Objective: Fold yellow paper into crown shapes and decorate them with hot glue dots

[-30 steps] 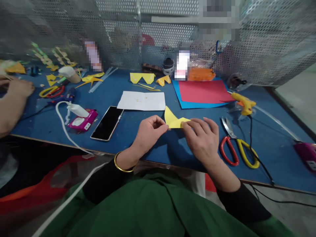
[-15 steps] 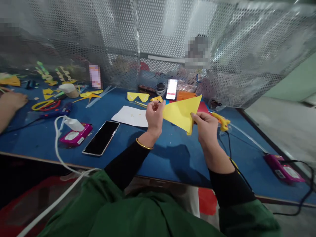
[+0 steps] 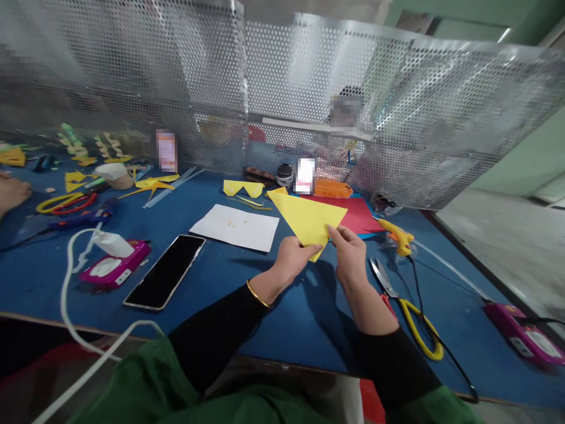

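A folded piece of yellow paper (image 3: pixel 308 218), roughly triangular, is held up over the blue table between both hands. My left hand (image 3: pixel 291 263) pinches its lower tip, thumb on top. On the right edge, my right hand (image 3: pixel 351 250) grips the paper between thumb and fingers. To the left lies a white sheet (image 3: pixel 238 227) with small yellow scraps on it. Behind that sheet rests a cut yellow paper shape (image 3: pixel 243 188). Red paper (image 3: pixel 359 212) lies behind my right hand, with blue paper showing along its edges.
Scissors (image 3: pixel 419 330) with yellow handles and a yellow glue gun (image 3: pixel 399 235) lie on the right. A dark-screened phone (image 3: pixel 168 271) and a purple power socket (image 3: pixel 117 265) are on the left. Perforated metal panel (image 3: pixel 286 76) stands behind. Another person's hand (image 3: pixel 13 194) shows far left.
The yellow paper has turned so its point faces down toward me. My left hand has moved from its upper left corner to the lower tip. The scissors have come into view.
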Motion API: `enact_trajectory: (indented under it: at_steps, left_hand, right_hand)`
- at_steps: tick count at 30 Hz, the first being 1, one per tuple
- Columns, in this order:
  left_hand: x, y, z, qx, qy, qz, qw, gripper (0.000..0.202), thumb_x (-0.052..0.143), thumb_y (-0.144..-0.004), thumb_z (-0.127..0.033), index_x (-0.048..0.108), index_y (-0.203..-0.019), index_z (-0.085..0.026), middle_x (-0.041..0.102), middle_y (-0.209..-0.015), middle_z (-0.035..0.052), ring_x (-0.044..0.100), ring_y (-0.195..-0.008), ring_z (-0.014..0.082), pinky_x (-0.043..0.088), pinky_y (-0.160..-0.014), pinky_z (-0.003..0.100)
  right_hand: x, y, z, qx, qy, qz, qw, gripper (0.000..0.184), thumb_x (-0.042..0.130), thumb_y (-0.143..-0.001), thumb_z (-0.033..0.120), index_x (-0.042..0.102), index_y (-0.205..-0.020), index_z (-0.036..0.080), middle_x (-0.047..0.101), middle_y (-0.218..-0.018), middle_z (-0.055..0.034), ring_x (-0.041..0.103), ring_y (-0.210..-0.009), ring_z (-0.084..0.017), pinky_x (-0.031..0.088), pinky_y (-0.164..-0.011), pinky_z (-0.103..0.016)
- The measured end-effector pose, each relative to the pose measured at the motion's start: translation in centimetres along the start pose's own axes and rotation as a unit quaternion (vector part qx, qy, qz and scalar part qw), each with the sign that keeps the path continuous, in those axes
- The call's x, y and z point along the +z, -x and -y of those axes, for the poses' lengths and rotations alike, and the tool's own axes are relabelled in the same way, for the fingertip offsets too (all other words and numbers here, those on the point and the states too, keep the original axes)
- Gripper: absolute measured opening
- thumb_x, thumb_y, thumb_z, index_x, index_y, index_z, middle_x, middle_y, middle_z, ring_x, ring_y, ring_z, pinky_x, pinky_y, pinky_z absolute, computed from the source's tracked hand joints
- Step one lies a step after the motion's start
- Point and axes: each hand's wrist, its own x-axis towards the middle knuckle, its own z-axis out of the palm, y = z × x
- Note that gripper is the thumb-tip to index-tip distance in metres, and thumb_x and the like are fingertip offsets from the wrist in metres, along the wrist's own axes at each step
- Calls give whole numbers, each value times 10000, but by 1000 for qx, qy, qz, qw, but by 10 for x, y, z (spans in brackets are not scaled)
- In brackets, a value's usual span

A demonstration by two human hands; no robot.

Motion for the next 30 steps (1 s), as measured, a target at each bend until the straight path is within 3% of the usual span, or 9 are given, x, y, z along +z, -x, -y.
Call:
enact_trajectory:
  at_steps: [5,13,20,25,30]
  left_hand:
    - [2,3,3,-18,-36,34,999,166,787,-723,-157,810,-884,-125,797,-946,116,739,-876,249,559,-729,304]
    - [4,3,4,-56,14,53,997,129,799,-680,-122,796,-809,-111,782,-863,133,721,-752,220,572,-672,307]
    - [9,11,-10,-89,152,51,983,195,761,-787,-190,787,-978,-161,773,-1109,126,752,-897,218,612,-787,332]
    - [13,11,-8,-104,156,25,982,78,750,-779,-116,782,-821,-173,794,-917,91,749,-752,201,611,-750,344]
    - [13,14,-6,-117,108,55,986,82,779,-752,-83,766,-687,-132,748,-663,101,689,-592,181,593,-735,372]
  right_hand:
    - [-15,-20,-2,4,-32,-62,998,388,821,-604,502,579,-569,201,493,-503,71,416,-489,-75,348,-483,-234]
    - [-24,-33,-2,1,-47,-97,994,356,819,-554,444,559,-542,202,491,-508,71,433,-497,-76,360,-494,-240]
    - [-11,-21,-11,-3,-30,-84,996,302,818,-529,436,658,-585,187,535,-523,56,426,-515,-81,356,-508,-246]
    - [-3,-16,-20,-11,-15,-76,997,324,796,-555,480,663,-615,190,570,-569,35,470,-551,-106,399,-545,-272]
    - [-23,-37,-9,-33,9,-111,993,401,759,-592,575,577,-582,218,490,-519,49,451,-524,-113,372,-516,-278]
